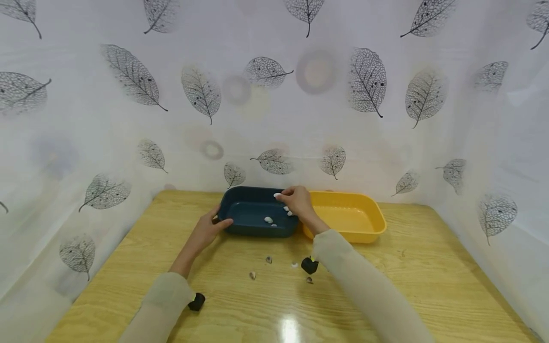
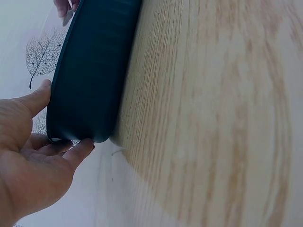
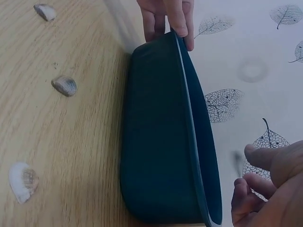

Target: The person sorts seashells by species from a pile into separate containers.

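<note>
My left hand (image 1: 207,231) grips the left end of a dark blue plastic basin (image 1: 253,231), thumb over the near rim and fingers against the end wall, as the left wrist view (image 2: 42,165) also shows. Over the basin's right half, my right hand (image 1: 298,202) pinches a small white seashell (image 1: 277,195) between thumb and fingertips. That shell (image 2: 67,18) appears greyish at the top of the left wrist view. Inside the basin lie several pale shells, one white shell (image 1: 268,219) near the middle. The right wrist view shows the right hand (image 3: 270,184) beside the basin's rim.
A yellow basin (image 1: 347,237) stands right of the blue one, partly behind the right forearm. Several shells lie on the wooden table (image 1: 240,305) in front, including a ridged grey shell (image 3: 65,85) and a white shell (image 3: 22,182). A leaf-patterned curtain (image 1: 274,119) hangs behind.
</note>
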The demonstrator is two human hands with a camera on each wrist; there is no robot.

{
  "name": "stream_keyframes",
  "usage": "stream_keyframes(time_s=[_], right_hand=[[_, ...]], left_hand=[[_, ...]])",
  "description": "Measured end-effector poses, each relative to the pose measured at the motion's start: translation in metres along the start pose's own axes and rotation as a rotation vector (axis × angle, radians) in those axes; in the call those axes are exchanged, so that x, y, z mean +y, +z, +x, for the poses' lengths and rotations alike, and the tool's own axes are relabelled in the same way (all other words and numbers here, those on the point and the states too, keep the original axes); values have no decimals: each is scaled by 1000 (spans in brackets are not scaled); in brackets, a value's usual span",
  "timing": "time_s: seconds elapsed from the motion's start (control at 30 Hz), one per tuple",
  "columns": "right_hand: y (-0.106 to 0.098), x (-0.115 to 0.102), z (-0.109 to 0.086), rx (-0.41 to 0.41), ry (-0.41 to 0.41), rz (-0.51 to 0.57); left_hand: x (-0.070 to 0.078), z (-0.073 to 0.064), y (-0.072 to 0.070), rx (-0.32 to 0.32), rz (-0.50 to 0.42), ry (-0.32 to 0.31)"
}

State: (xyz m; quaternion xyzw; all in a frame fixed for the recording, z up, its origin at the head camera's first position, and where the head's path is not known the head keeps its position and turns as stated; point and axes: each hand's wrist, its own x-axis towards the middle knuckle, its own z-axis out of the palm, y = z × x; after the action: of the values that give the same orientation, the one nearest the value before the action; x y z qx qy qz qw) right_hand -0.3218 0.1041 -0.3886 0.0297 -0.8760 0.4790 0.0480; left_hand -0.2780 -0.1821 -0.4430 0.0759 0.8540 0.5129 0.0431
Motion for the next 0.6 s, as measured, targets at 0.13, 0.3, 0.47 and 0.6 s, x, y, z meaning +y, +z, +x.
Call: stream_keyframes(time_s=[0.13, 0.3, 0.47, 0.6], right_hand=[[0, 2, -1, 28, -8, 3], [-5, 7, -7, -1, -50, -27], [-12, 12, -13, -34, -43, -8], [-20, 15, -18, -57, -42, 21]], left_hand=[[1, -1, 1, -6, 2, 0], [2, -1, 0, 0, 12, -1], [2, 0, 0, 3, 22, -4], [2, 0, 0, 6, 31, -3]])
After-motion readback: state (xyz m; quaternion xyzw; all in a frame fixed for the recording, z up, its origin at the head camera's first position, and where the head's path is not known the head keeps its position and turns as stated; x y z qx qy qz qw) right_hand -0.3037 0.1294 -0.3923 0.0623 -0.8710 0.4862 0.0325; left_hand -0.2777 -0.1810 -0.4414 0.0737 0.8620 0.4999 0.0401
